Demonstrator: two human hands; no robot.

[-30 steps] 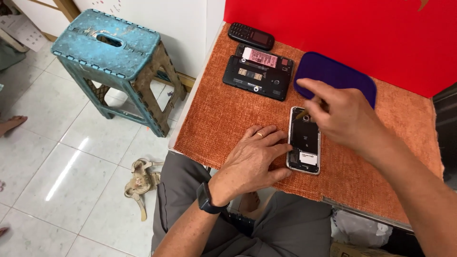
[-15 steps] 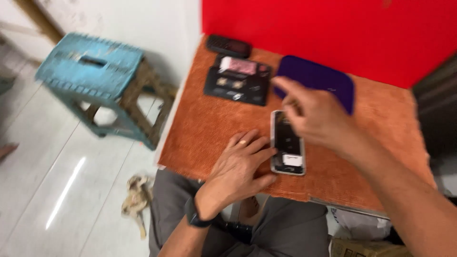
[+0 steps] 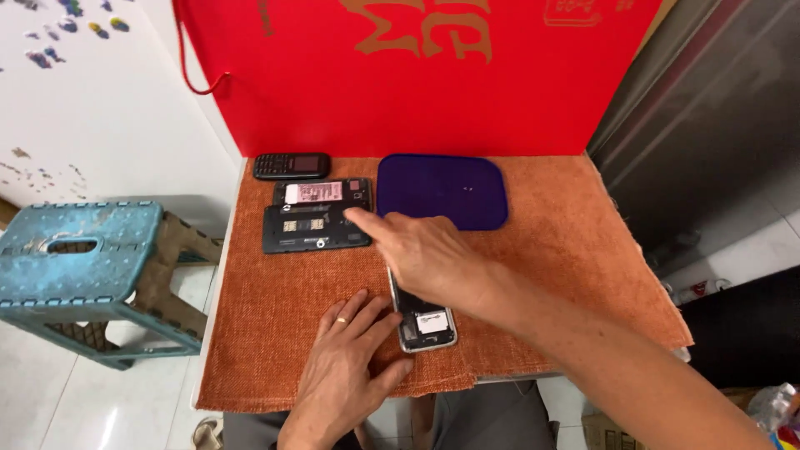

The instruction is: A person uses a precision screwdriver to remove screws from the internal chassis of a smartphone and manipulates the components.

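Opened phone [image 3: 427,325] steadied flat by left hand [image 3: 350,358] – nothing clasped | right hand [image 3: 425,258] reaching, forefinger extended, empty | risk: phone nudged off orange mat [image 3: 542,275] edge.

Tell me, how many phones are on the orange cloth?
3. A small black keypad phone lies at the back left, an opened black phone just in front of it, and an opened phone under the right hand.

The left hand [image 3: 346,367] lies flat, palm down, fingers spread and pointing far-right — a ring on one finger. The right hand [image 3: 425,262] reaches in from the near right, forearm stretched across, index finger extended toward the far left — other fingers loosely curled.
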